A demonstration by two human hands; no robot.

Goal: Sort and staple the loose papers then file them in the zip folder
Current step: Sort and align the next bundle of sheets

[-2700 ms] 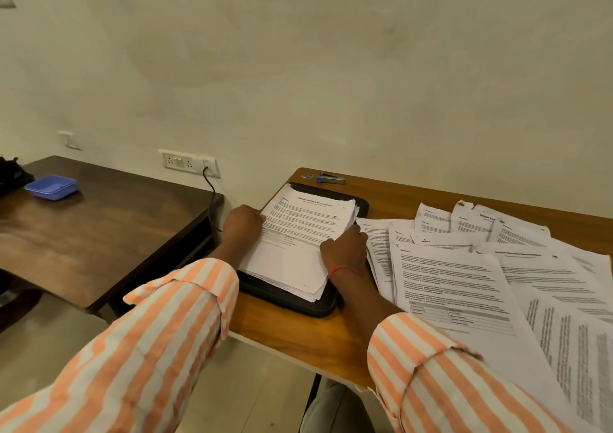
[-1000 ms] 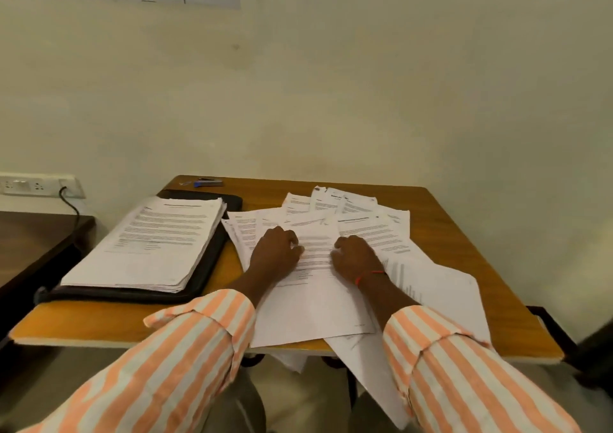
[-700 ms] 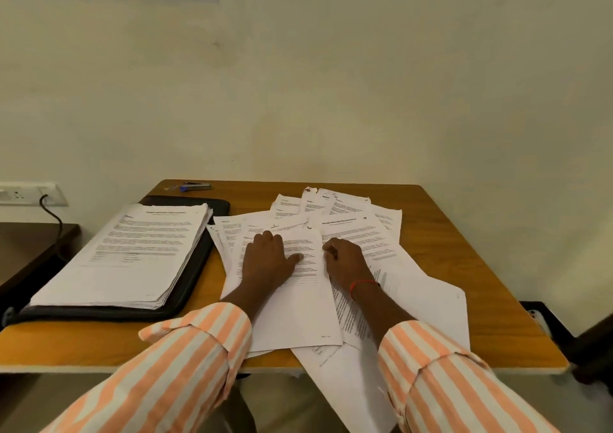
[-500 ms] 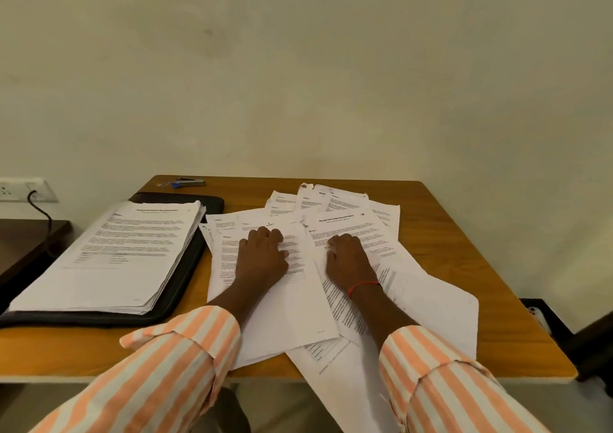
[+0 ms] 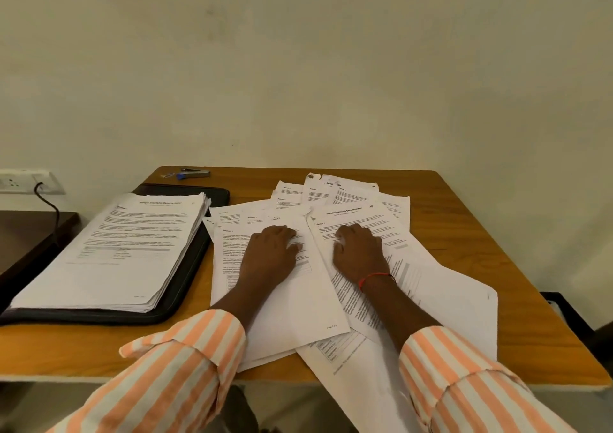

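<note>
- Left hand lies flat, fingers straight, on a loose white printed sheet. The right hand presses flat on the titled white sheet just beside it.
- Head view: the neat white paper stack on the black zip folder lies left of both hands, nearer the left one.
- Both sheets' long axes run away from the person.
- A small blue-and-grey stapler sits at the wooden table's far left edge.

both the left hand and right hand rest flat on loose papers scattered over the worktop (a neat stack lies on the zip folder).
</note>
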